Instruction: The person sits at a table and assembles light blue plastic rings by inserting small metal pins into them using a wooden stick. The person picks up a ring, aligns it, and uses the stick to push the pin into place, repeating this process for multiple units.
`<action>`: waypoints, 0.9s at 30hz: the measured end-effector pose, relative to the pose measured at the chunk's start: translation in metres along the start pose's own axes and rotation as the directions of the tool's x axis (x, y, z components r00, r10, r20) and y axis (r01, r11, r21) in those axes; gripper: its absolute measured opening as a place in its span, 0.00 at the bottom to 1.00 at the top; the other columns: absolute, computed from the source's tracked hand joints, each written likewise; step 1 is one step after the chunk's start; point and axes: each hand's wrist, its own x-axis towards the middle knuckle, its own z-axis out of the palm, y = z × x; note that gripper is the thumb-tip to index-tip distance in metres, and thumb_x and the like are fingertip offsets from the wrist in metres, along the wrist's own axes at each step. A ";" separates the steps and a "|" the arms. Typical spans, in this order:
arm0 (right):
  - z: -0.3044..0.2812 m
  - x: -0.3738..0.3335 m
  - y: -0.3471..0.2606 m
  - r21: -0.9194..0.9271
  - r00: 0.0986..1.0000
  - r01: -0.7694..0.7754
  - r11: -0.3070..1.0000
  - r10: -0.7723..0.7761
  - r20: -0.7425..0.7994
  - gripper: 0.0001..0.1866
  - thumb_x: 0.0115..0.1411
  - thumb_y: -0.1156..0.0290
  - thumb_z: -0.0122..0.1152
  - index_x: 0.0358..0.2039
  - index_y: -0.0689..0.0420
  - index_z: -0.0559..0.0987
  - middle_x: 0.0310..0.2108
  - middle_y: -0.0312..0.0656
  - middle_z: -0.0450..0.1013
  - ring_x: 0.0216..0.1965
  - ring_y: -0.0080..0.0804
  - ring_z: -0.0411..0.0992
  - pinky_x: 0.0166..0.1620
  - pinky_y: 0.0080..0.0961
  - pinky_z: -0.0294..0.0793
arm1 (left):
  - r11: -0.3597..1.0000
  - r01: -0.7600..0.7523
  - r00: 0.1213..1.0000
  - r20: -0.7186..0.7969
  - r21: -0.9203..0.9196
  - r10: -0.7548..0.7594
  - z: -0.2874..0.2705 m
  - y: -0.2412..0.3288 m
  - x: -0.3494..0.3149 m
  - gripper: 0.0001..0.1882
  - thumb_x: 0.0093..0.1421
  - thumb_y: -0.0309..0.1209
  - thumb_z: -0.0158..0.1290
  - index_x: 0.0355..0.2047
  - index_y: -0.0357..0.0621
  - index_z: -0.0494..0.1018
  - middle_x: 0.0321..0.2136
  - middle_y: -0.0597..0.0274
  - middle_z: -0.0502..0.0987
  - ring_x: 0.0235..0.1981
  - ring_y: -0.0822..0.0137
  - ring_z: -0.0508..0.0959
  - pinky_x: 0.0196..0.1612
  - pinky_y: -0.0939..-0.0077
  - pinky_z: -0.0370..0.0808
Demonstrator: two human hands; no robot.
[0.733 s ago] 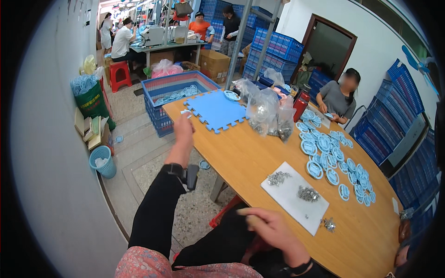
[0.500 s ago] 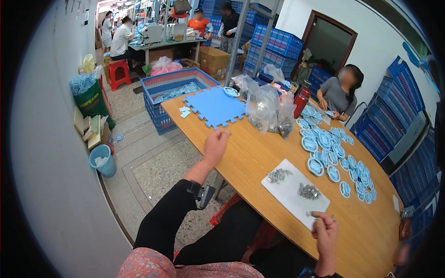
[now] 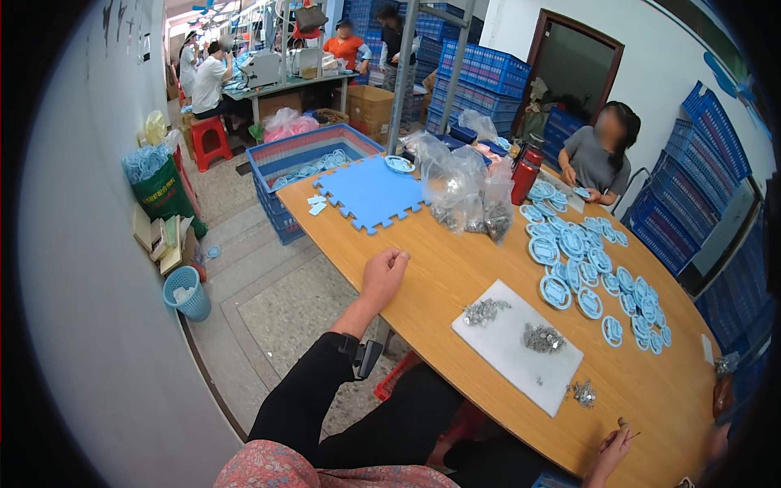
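My left hand [image 3: 384, 278] hovers by the table's near left edge, fingers curled together; anything inside them is hidden. At the near right, my right hand [image 3: 612, 455] is closed with a thin reddish stick-like thing [image 3: 634, 436] poking out of its fingers. Between the hands lies a white board [image 3: 508, 370] bearing a pile of small silver metal pieces [image 3: 486, 311] and a second, darker pile [image 3: 543, 338]. Beside the board's right corner is a loose heap of silver pieces [image 3: 584, 394], the things nearest my right hand. Light blue oval rings [image 3: 573, 243] are spread beyond the board.
A blue foam mat [image 3: 373, 192] with a notched edge covers the far left of the wooden table [image 3: 439, 264]. Next to it stand clear bags of metal parts [image 3: 468, 191] and a red flask [image 3: 527, 174]. Across the table a person [image 3: 598, 150] handles a blue piece. Blue crates [image 3: 281, 213] stand behind.
My right hand has moved down and right, away from the board's corner, uncovering the small heap beside it. My left hand is slightly lower in the picture, and the whole view has shifted a little.
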 end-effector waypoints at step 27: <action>0.024 -0.031 -0.029 -0.184 0.998 -0.055 0.981 0.048 -0.042 0.27 0.72 0.51 0.42 0.45 0.62 0.80 0.20 0.29 0.63 0.19 0.17 0.57 0.21 0.17 0.55 | 0.997 0.069 0.998 -0.011 0.019 -0.068 0.003 0.002 -0.001 0.13 0.67 0.35 0.54 0.36 0.36 0.78 0.25 0.73 0.75 0.27 0.82 0.69 0.31 0.82 0.68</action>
